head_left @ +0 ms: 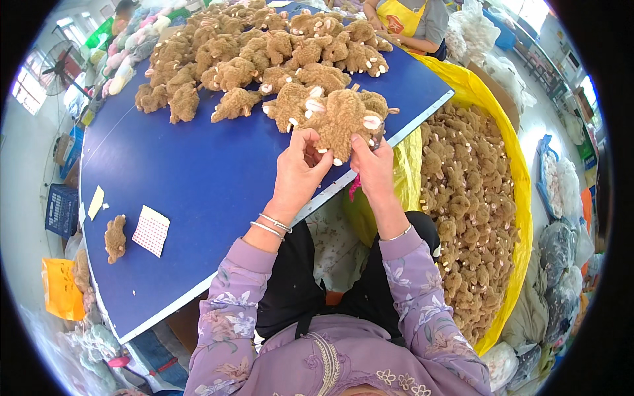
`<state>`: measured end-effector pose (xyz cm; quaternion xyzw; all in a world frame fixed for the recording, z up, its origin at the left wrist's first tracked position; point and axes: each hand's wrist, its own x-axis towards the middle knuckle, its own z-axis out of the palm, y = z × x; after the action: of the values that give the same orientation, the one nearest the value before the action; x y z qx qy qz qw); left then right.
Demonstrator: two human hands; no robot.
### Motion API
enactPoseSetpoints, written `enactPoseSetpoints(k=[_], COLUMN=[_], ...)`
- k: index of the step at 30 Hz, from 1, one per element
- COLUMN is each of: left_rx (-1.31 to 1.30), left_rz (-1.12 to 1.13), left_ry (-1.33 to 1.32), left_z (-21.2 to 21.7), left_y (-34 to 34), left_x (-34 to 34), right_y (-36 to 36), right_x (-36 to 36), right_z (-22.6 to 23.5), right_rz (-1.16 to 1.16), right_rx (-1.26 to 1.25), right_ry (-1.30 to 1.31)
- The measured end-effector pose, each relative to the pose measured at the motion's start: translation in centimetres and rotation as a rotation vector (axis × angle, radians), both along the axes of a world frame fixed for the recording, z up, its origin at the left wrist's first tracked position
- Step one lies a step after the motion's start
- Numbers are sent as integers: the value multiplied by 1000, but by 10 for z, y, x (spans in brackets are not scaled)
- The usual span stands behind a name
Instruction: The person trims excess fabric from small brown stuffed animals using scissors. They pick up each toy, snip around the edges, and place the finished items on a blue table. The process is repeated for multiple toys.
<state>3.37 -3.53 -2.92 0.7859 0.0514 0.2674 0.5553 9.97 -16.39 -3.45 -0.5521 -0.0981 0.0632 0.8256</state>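
Between my two hands is a brown plush toy skin [341, 125], fuzzy and flat, with pale pink-lined ears and small white tips. My left hand [302, 165] pinches its lower left edge between thumb and fingers. On its lower right side, my right hand [372, 165] grips it with the thumb on top. Other brown plush pieces [290, 105] lie right behind it on the blue table [198, 178]. What the fingertips do on the underside is hidden.
A large heap of brown plush pieces [231, 72] covers the table's far part. On my right, a yellow-lined container [525, 218] is full of similar pieces. A dotted sheet [150, 231] and one small plush piece [115, 239] lie at left. Another person [413, 26] works across the table.
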Motion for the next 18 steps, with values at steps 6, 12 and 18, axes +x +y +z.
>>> enactPoseSetpoints(k=[6,12,18], left_rx=[-91,-383,-458], left_rz=[-8,-264,-416], left_ry=[-84,16,101], left_z=[-6,0,1], left_y=[5,7,22], left_x=[1,-5,-5], right_y=[-2,-11,-16], right_x=[4,17,19], right_z=[-9,-6,-4], right_rz=[44,41,80], right_rx=[87,137,157], right_ry=[19,46,76])
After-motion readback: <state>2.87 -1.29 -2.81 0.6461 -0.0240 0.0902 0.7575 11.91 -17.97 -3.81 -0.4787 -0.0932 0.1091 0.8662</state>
